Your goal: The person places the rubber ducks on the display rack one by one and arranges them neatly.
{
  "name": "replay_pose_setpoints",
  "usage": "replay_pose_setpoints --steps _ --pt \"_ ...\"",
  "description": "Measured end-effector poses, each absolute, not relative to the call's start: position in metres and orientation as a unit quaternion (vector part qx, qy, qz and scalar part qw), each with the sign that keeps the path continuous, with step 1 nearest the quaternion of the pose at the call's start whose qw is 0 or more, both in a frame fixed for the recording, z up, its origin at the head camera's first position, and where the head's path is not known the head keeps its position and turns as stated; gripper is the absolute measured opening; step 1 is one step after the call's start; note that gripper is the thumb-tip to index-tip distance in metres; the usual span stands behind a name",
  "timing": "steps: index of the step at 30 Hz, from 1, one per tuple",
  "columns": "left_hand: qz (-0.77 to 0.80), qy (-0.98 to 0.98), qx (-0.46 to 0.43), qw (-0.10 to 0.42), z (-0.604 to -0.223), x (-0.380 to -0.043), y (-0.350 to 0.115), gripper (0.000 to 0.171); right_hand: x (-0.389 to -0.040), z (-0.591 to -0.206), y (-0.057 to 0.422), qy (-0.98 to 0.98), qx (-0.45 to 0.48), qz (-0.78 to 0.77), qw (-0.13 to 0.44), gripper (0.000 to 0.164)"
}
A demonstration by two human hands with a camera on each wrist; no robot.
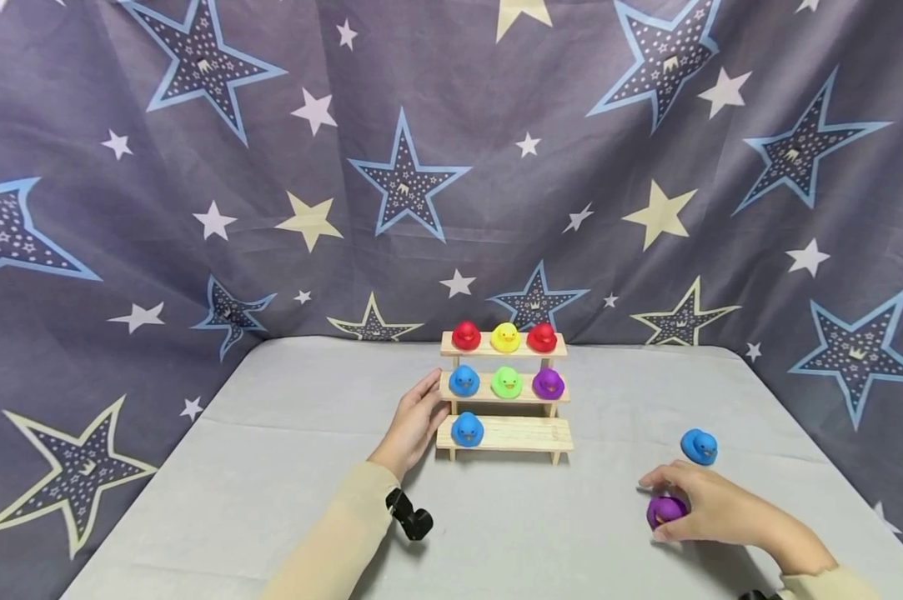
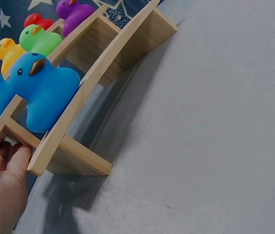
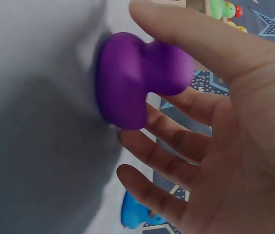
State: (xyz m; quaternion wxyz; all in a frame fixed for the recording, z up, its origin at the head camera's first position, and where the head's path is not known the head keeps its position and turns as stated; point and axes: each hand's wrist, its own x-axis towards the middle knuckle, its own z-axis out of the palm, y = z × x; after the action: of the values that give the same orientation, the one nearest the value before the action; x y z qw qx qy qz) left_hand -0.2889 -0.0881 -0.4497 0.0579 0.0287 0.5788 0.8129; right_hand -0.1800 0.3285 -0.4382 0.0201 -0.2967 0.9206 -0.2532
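Observation:
A three-tier wooden stand (image 1: pixel 526 435) stands on the table, its left side held by my left hand (image 1: pixel 413 425). In the left wrist view, the fingers (image 2: pixel 18 163) bend around the wood near the bottom shelf's end. Red and yellow ducks (image 1: pixel 505 337) sit on the top shelf. Blue, green (image 1: pixel 507 382) and purple ducks fill the middle one, and a blue duck (image 1: pixel 468 429) is at the bottom left. My right hand (image 1: pixel 714 504) spreads around a loose purple duck (image 3: pixel 122 83) on the table, thumb and fingers on opposite sides, with a gap by the index finger.
Another blue duck (image 1: pixel 699 447) lies on the table just beyond my right hand. A grey cloth covers the table (image 1: pixel 286 433). Behind it hangs a dark curtain (image 1: pixel 496 217) with stars. A black device (image 1: pixel 409 515) is strapped at my left wrist.

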Motion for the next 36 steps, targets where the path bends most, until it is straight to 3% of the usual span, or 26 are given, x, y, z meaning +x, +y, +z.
replay_pose_setpoints --steps 5,14,36 --pt "0.814 0.578 0.027 0.057 -0.451 -0.289 -0.087 0.054 -0.179 -0.447 0.329 0.918 -0.300 -0.261 0.011 0.051" --pt "0.812 0.581 0.032 0.058 -0.451 -0.290 -0.088 0.053 -0.181 -0.450 0.330 0.921 -0.272 -0.273 0.050 0.051" --pt "0.811 0.581 0.037 0.059 -0.452 -0.290 -0.089 0.053 -0.182 -0.447 0.328 0.919 -0.286 -0.268 0.039 0.044"
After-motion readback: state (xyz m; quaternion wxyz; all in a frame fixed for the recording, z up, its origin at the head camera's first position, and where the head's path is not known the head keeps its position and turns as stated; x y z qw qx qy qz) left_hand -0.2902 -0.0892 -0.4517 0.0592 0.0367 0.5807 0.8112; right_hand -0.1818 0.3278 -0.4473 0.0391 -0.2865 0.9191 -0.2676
